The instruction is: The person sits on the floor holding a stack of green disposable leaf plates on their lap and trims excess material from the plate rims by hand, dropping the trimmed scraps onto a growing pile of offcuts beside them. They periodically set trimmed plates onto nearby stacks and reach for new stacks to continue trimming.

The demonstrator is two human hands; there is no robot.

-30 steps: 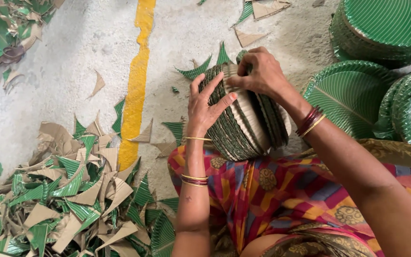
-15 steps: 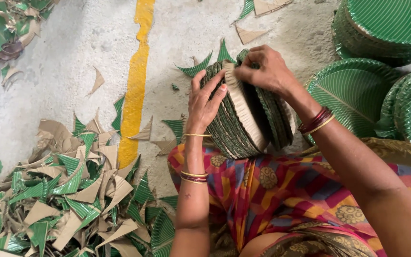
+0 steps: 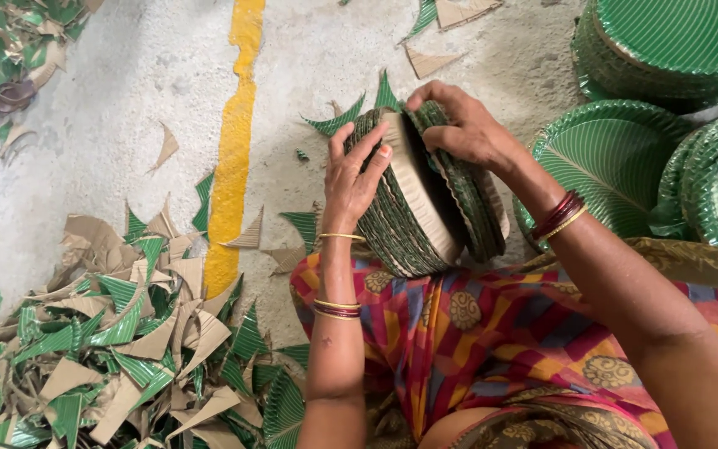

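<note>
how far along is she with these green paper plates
Done: finished stacks of green plates sit at right, trimmed scraps piled on the floor. In hand: left hand and right hand grip an on-edge plate stack, parted at a gap. How much remains cannot be told.

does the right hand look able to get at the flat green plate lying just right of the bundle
Probably yes. The right hand grips the top of the plate bundle, and the green plate lies uncovered beside that wrist with nothing between them. It would have to let go of the bundle first.
</note>
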